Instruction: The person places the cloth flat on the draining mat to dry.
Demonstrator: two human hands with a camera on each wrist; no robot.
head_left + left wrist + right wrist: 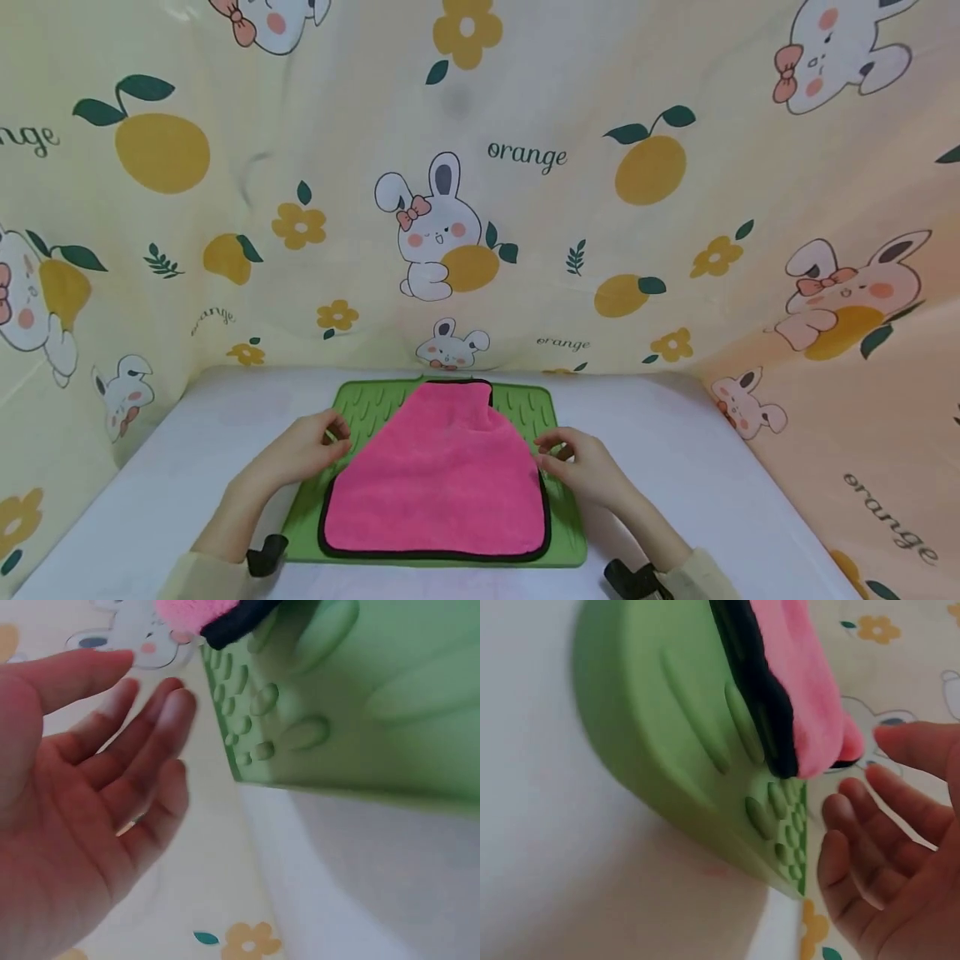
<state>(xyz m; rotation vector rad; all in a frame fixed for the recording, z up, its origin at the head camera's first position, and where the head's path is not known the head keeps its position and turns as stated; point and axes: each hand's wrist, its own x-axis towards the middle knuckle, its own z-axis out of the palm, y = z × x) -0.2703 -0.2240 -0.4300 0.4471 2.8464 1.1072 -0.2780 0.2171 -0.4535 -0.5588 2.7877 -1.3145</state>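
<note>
A pink cloth (442,483) with black edging lies on a green mat (303,537) covered in raised ridges. The cloth is wide at the front and narrower at the back, where its right side looks creased or folded. My left hand (300,454) is at the mat's left side, fingers loosely bent and holding nothing. On the other side, my right hand (588,467) hovers by the cloth's right edge, its fingers (900,802) relaxed around air. Gaps show between both hands and the cloth in the wrist views.
A white table top (652,450) surrounds the mat. Behind it and along both sides hangs a cream sheet (360,108) printed with rabbits, oranges and flowers. Dark wrist-worn devices (267,556) sit at the sleeve cuffs.
</note>
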